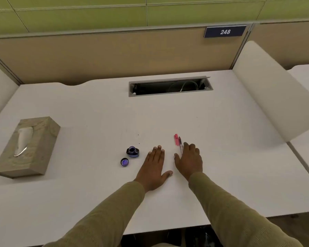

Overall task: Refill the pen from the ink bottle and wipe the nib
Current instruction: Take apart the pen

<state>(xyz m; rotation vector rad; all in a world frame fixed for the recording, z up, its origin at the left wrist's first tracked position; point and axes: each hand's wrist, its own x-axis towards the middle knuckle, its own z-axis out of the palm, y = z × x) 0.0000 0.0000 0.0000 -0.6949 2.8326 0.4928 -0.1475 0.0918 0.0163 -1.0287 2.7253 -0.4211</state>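
On the white desk [78, 107], left hand [154, 168], right hand [190, 160] flat, empty, between squat ink bottle [132, 151] and slim pen [177, 140].

Sleeves: the left sleeve [100, 216] and right sleeve [230, 207] were long and olive-tan — a fine knit.
Cuffs: plain, they ended at the wrists.
Hands: left hand [153, 166] and right hand [190, 161] were bare.

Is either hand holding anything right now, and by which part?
Nothing is gripped. The left hand lies flat on the desk; the right hand is open, covering the near end of the pen.
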